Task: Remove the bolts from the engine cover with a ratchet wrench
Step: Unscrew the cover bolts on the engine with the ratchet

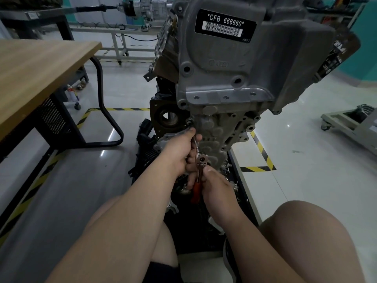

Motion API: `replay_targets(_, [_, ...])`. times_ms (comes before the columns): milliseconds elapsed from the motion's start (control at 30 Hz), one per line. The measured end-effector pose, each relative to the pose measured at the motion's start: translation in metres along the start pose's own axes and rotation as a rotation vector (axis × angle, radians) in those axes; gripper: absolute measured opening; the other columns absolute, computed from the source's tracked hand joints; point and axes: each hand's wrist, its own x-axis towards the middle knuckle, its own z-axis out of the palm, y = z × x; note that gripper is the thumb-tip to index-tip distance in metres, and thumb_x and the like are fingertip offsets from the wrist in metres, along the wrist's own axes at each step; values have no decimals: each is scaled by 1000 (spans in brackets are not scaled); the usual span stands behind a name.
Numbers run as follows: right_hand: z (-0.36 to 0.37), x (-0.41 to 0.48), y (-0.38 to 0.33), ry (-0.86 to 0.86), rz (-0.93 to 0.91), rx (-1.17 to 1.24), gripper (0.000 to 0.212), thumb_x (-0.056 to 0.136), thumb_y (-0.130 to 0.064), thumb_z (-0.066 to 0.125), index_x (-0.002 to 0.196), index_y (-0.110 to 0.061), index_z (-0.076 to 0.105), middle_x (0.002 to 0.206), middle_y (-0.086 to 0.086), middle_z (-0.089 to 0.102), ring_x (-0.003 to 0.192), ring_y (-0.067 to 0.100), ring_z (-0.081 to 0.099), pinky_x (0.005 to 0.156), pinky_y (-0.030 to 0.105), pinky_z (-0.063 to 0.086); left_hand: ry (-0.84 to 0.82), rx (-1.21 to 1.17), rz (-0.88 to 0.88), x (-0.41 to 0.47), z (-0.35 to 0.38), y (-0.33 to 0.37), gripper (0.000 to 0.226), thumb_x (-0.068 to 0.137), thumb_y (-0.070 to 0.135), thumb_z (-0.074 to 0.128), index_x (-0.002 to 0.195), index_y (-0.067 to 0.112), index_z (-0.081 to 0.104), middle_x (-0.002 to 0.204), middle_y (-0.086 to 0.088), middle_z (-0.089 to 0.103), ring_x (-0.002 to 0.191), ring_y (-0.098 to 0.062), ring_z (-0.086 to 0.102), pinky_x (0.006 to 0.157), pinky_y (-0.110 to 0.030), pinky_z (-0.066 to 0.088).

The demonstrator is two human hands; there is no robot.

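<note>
A grey cast engine cover (220, 78) with a black barcode label stands upright in front of me. A ratchet wrench (201, 162) with an orange handle points down from its chrome head, and a thin extension runs up from it to a bolt (189, 123) at the cover's lower left edge. My left hand (179, 148) grips the extension just below the bolt. My right hand (216, 186) holds the orange handle from below. The socket on the bolt is mostly hidden by my left fingers.
A wooden-topped table (40, 64) with black legs stands to the left. Yellow-black floor tape (263, 158) marks the area round the engine stand. A low wheeled cart (350, 123) sits at the right. My bare knees fill the bottom of the view.
</note>
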Motion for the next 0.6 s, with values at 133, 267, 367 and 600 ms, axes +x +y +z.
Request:
replay_targets(133, [0, 1, 0, -11, -48, -14, 45, 84, -53, 39, 95, -24, 72, 73, 2, 63, 70, 16, 59, 65, 26, 49, -4, -3, -2, 1, 0, 0, 40, 95, 47, 51, 68, 21, 63, 46, 6, 39, 27, -7, 25, 39, -11, 25])
replay_targets(267, [2, 1, -2, 5, -73, -18, 38, 85, -47, 40, 86, -28, 72, 71, 1, 62, 67, 15, 58, 63, 22, 48, 1, -11, 1, 2, -1, 1, 45, 94, 47, 54, 60, 20, 65, 45, 6, 39, 29, -8, 27, 38, -11, 27])
replay_targets(367, [1, -2, -4, 4, -92, -57, 37, 86, -46, 39, 80, -25, 69, 69, -1, 61, 66, 14, 56, 63, 21, 47, -4, -3, 21, 5, -2, -1, 56, 95, 45, 54, 47, 22, 70, 52, 7, 45, 41, -8, 34, 42, -14, 30])
replay_targets(600, [3, 0, -3, 120, -140, -136, 23, 91, -27, 58, 68, -28, 64, 62, -13, 56, 61, 4, 51, 63, 21, 44, -26, -67, 60, 8, 0, -2, 36, 98, 34, 52, 70, 14, 63, 47, 6, 45, 35, -4, 34, 34, -16, 24])
